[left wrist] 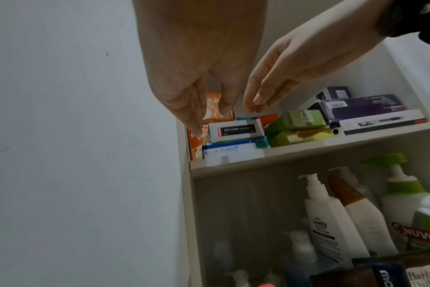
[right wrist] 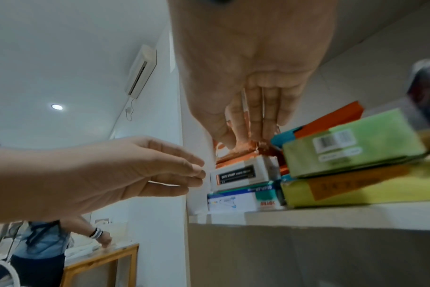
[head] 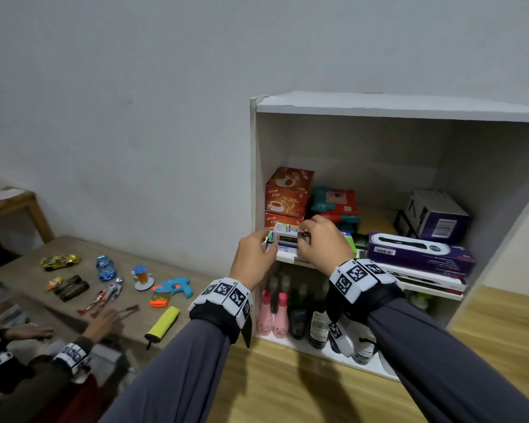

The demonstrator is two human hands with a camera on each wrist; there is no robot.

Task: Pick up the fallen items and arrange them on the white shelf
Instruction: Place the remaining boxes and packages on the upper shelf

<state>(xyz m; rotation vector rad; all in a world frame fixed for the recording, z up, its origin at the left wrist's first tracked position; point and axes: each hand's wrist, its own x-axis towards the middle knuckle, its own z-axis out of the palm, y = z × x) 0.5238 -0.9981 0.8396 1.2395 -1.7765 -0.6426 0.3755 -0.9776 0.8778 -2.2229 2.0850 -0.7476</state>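
A small white date-stamp box [head: 284,235] lies on a blue-and-white box [left wrist: 231,150] at the left front of the white shelf's [head: 379,106] middle board [left wrist: 307,147]. My left hand [head: 264,239] is at the box's left end with its fingers [left wrist: 197,124] straight. My right hand [head: 304,232] hovers over the right end, and its fingers [right wrist: 258,124] are also straight. Neither hand is curled round the white box [right wrist: 238,174]. Whether the fingertips touch it I cannot tell.
Red tea boxes [head: 287,193], a green box [left wrist: 297,118] and purple boxes [head: 419,253] share the middle board. Bottles [head: 272,315] fill the bottom level. On a low table at the left lie toy cars [head: 60,261], a toy gun [head: 171,290] and another person's hand [head: 101,323].
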